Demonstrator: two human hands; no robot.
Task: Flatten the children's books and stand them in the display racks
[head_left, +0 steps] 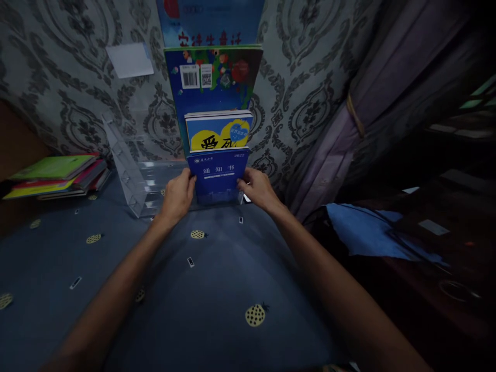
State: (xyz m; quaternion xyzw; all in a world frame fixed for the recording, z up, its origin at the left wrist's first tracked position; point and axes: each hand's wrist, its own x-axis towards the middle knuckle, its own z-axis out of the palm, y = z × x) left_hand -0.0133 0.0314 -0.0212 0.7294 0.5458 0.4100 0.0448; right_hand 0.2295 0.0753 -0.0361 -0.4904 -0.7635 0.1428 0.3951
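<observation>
While the left hand and right hand pinch one blue booklet, I count one barcoded book behind it.

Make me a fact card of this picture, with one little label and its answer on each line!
Left hand: holds the left edge of the dark blue booklet
Right hand: holds its right edge
Behind the booklet: a yellow-and-blue book, then a taller book with a barcode
Rack: see-through
Far left: a book pile, green on top
Cloth: blue, with yellow pineapples
Right side: a tied purple curtain
</observation>
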